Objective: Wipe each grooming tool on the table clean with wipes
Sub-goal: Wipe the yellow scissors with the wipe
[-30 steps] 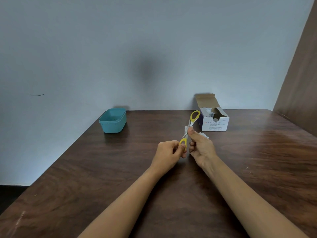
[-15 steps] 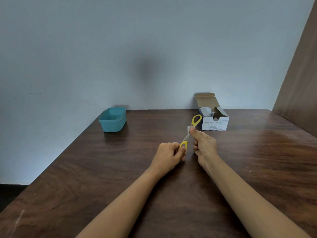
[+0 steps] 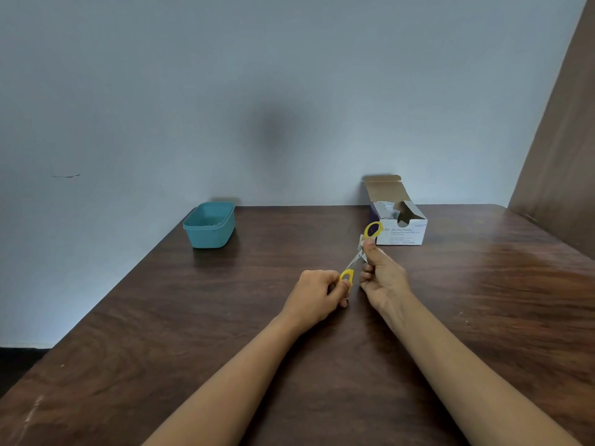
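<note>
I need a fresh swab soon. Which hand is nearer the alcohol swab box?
Right. The right hand is just short of the alcohol swab box, pinching a wipe on the scissors; the left hand holds a yellow handle farther back and leftward.

Small metal scissors with yellow loop handles [image 3: 352, 261] are held above the dark brown wooden tabletop [image 3: 193, 333]. The near loop is gripped by the left hand [image 3: 322, 292]. A crumpled white wipe [image 3: 362, 249] is pinched round the metal by the right hand [image 3: 383, 275], and the far loop is pointed toward 1 o'clock. From the hands, a teal plastic tub [image 3: 209, 225] is seen at 10 o'clock and an opened white cardboard swab box [image 3: 402, 231] at 1 o'clock.
</note>
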`<state>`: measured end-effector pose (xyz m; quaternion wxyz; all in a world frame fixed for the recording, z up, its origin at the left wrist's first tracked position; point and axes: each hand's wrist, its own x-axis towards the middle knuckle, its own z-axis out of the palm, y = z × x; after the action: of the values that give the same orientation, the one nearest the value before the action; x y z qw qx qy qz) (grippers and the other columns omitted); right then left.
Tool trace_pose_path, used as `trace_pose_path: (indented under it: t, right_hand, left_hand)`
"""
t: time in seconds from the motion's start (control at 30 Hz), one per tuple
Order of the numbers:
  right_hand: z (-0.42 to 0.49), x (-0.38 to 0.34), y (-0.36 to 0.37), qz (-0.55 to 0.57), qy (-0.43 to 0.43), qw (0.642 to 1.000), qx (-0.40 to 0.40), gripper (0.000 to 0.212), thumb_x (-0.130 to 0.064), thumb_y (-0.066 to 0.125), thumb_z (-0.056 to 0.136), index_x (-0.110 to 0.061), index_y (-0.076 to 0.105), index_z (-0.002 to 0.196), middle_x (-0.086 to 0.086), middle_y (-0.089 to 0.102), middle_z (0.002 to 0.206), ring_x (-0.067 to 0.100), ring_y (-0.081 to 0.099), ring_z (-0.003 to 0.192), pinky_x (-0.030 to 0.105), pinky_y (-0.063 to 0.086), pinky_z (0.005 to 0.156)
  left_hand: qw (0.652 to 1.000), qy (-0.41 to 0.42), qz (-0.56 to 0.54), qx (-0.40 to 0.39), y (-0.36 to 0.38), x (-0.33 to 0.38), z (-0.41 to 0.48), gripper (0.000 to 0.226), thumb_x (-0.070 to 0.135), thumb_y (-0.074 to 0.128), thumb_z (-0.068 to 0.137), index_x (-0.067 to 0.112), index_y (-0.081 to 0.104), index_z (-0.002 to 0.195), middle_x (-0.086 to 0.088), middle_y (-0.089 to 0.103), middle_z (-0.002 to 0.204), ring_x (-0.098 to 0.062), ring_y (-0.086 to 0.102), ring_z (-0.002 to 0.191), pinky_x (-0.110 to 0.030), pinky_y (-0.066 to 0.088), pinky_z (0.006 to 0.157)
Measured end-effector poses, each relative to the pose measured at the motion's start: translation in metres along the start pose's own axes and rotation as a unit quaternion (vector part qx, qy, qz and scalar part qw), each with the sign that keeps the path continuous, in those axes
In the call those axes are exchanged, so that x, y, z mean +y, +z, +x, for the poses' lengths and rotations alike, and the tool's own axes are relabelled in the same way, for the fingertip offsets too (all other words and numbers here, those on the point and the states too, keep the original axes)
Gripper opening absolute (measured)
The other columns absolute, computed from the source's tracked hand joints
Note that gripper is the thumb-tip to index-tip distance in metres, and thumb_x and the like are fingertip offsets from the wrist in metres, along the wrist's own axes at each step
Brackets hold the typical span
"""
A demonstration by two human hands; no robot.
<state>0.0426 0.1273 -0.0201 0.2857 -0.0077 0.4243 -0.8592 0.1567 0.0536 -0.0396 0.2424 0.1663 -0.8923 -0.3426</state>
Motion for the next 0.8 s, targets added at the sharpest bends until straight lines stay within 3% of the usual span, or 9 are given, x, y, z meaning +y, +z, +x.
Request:
trace_pose_path:
  t: [0.17, 0.4, 0.57, 0.67, 0.8]
  right_hand:
    - [0.001, -0.007, 0.001, 0.029, 0.002, 0.999, 0.043, 0.012, -0.017, 0.073, 0.082, -0.016, 0.064, 0.074, -0.008, 0.055, 0.058, 0.003, 0.03, 0.038, 0.013, 0.024, 0.037]
    - [0.003, -0.008, -0.002, 0.048, 0.003, 0.999, 0.004, 0.007, -0.02, 0.07, 0.084, -0.019, 0.065, 0.08, -0.009, 0.049, 0.061, 0.003, 0.031, 0.041, 0.012, 0.025, 0.038]
    - [0.002, 0.001, 0.001, -0.01, 0.004, 1.0, -0.01, 0.026, -0.019, 0.072, 0.082, -0.01, 0.064, 0.105, -0.009, 0.057, 0.073, 0.003, 0.032, 0.04, 0.013, 0.027, 0.038]
    - [0.002, -0.006, 0.0, 0.008, -0.005, 1.0, 0.017, 0.008, -0.018, 0.073, 0.081, -0.013, 0.067, 0.082, -0.007, 0.057, 0.071, 0.002, 0.032, 0.041, 0.012, 0.026, 0.037]
    - [0.006, -0.013, -0.004, 0.04, -0.023, 0.999, 0.004, 0.006, -0.019, 0.073, 0.08, -0.02, 0.067, 0.081, -0.009, 0.056, 0.07, 0.002, 0.033, 0.045, 0.012, 0.025, 0.038]
  left_hand:
    - [1.0, 0.005, 0.007, -0.013, -0.001, 0.003, 0.0, 0.034, 0.031, 0.052, 0.096, 0.012, 0.067, 0.073, 0.007, 0.069, 0.062, -0.002, 0.05, 0.049, -0.018, 0.039, 0.053]
    - [1.0, 0.008, -0.009, -0.023, -0.004, 0.006, -0.001, 0.032, 0.026, 0.053, 0.095, 0.012, 0.069, 0.071, 0.007, 0.068, 0.06, -0.002, 0.047, 0.047, -0.012, 0.035, 0.051]
    - [0.999, 0.002, -0.03, -0.016, -0.007, 0.008, -0.002, 0.031, 0.026, 0.055, 0.096, 0.013, 0.069, 0.072, 0.01, 0.064, 0.056, -0.001, 0.048, 0.048, -0.01, 0.035, 0.051]
    - [0.999, 0.004, -0.028, -0.025, -0.007, 0.009, -0.002, 0.031, 0.027, 0.054, 0.096, 0.013, 0.069, 0.072, 0.01, 0.064, 0.055, -0.003, 0.049, 0.051, -0.013, 0.037, 0.052]
    - [0.999, 0.01, -0.023, -0.039, -0.007, 0.01, -0.002, 0.031, 0.026, 0.054, 0.096, 0.011, 0.07, 0.074, 0.007, 0.067, 0.059, -0.004, 0.05, 0.053, -0.012, 0.036, 0.052]
